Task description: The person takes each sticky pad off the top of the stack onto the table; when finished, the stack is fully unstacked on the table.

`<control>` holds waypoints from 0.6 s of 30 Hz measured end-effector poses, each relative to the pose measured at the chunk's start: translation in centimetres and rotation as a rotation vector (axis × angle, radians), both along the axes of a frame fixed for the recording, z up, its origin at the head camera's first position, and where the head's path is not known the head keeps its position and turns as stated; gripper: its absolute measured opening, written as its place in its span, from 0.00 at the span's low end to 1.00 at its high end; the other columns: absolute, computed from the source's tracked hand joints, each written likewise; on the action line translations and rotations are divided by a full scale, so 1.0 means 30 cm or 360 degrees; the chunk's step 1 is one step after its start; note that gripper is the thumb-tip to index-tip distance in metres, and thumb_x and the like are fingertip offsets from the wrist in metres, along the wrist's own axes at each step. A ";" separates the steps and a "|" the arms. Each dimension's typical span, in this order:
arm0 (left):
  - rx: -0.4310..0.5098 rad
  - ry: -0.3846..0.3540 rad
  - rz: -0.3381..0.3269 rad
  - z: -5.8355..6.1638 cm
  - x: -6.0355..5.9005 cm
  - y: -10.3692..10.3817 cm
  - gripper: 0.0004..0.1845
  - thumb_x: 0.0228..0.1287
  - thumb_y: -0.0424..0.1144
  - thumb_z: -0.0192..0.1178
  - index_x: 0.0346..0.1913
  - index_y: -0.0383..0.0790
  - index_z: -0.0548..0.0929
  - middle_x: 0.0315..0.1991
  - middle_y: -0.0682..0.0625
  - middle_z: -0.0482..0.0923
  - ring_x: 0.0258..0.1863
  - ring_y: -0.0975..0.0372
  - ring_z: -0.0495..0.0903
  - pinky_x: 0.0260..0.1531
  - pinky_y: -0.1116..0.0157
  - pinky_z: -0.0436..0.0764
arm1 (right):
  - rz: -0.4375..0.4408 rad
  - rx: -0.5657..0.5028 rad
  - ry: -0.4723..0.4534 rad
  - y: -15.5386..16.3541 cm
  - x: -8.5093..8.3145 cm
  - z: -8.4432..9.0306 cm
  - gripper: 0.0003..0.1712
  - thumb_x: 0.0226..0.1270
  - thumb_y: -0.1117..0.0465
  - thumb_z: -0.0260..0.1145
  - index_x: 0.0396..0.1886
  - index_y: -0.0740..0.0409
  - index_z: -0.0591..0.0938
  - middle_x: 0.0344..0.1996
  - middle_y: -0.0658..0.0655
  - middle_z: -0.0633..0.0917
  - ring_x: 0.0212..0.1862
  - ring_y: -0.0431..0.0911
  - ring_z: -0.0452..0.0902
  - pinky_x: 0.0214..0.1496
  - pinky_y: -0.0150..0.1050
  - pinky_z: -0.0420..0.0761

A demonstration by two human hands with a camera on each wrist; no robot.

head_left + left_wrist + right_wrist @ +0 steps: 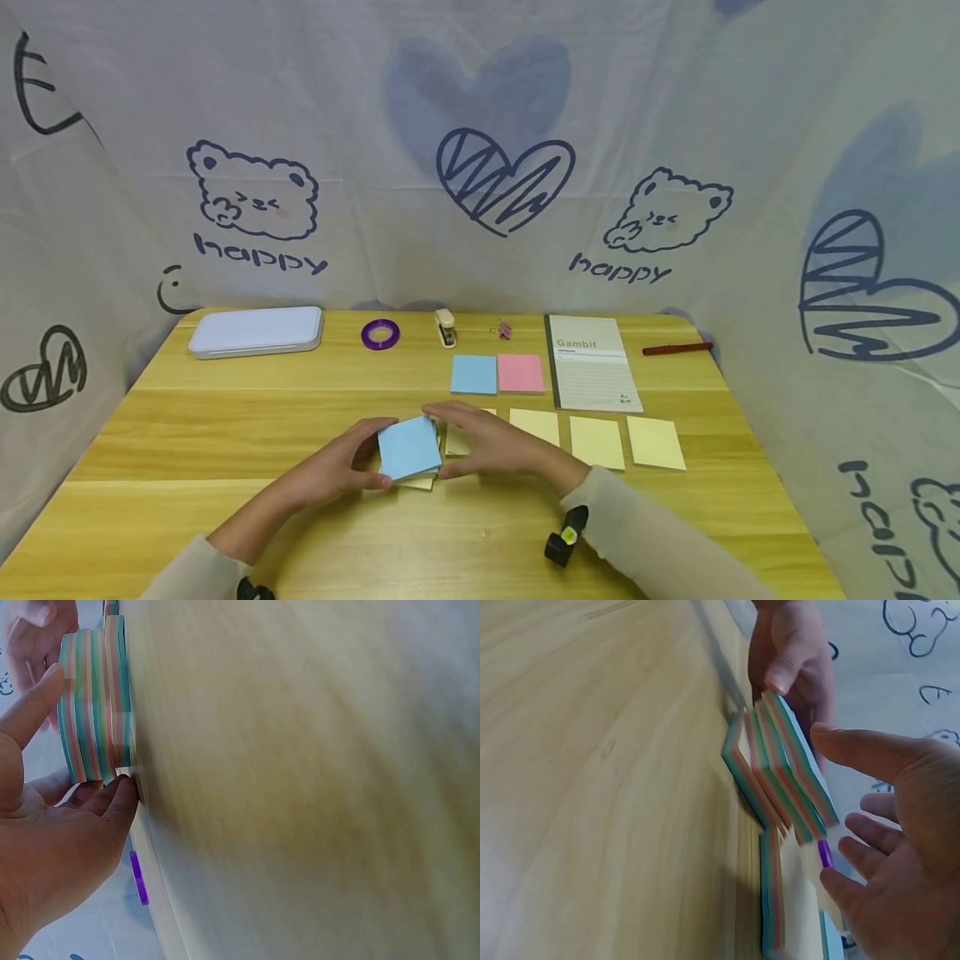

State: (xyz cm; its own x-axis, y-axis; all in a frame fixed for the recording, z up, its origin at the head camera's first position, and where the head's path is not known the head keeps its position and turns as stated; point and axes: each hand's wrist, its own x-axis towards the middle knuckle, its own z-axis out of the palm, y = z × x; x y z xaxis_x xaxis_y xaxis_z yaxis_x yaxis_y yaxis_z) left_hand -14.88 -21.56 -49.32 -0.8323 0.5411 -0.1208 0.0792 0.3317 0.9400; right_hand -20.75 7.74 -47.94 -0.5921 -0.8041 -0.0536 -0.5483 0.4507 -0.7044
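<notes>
My left hand (337, 468) grips the stack of note pads (409, 448) from nine o'clock; my right hand (491, 442) is spread wide at three. The stack stands on the table (480, 533) before me. Its layers sit askew, so a squeeze from one side could, I judge, slide the upper ones off. Just beyond, towards three o'clock, my right fingers could nudge the yellow pad (457, 441) they partly cover. The head view shows the blue top; my wrist views show striped, stepped edges. The right one also reveals free space between most of my fingers and the stack. Farther, between eleven and twelve, lies the purple ring (366, 335), whose round shape only the head view gives.
</notes>
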 end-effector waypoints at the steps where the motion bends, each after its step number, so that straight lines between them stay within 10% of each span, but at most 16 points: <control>1: -0.0002 -0.0004 0.0004 -0.002 0.001 0.000 0.47 0.68 0.39 0.70 0.80 0.29 0.53 0.76 0.29 0.54 0.77 0.33 0.53 0.75 0.39 0.60 | 0.0007 0.0004 0.0012 -0.016 0.000 -0.002 0.54 0.64 0.46 0.77 0.83 0.50 0.58 0.80 0.53 0.62 0.81 0.50 0.55 0.81 0.51 0.63; 18: 0.0000 0.0020 0.0010 0.005 0.004 0.004 0.45 0.68 0.39 0.70 0.79 0.29 0.54 0.76 0.28 0.55 0.77 0.33 0.55 0.75 0.40 0.61 | -0.0010 0.0134 0.0133 -0.097 0.006 0.003 0.49 0.64 0.49 0.78 0.80 0.52 0.64 0.76 0.53 0.68 0.74 0.47 0.66 0.76 0.40 0.71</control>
State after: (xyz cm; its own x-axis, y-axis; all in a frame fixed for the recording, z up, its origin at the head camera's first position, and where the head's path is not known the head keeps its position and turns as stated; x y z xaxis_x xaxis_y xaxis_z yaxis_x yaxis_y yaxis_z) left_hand -14.75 -21.45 -49.16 -0.8369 0.5361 -0.1105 0.0889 0.3323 0.9390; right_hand -20.56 4.83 -47.86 -0.6026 -0.7949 -0.0710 -0.6003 0.5101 -0.6160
